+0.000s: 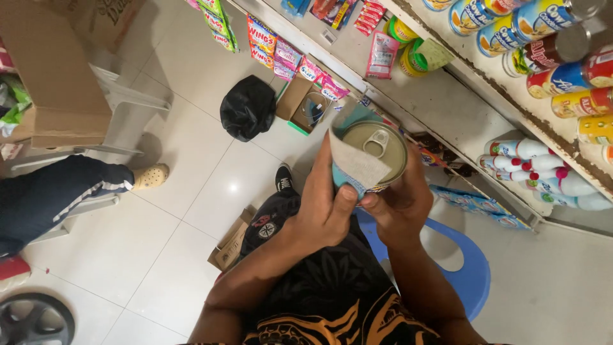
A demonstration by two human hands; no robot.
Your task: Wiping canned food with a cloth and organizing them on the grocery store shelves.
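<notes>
While both hands meet above the lap in the head view, the left hand (325, 207) wraps its fingers around a pull-tab can (377, 153), thumb pressing a loose paper label (357, 163) against its side. Right hand (402, 201) grips the can from the other side, fingers closed. Can sits tilted, lid toward the camera, beside the shelf (447, 102). Blue plastic stool (469, 275) below; black bag (248, 107) on the floor.

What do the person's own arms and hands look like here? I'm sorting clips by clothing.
Both forearms are bare, with no sleeves reaching them. The left hand and right hand wear no gloves; no rings or watch show. The black shirt has an orange pattern.
</notes>
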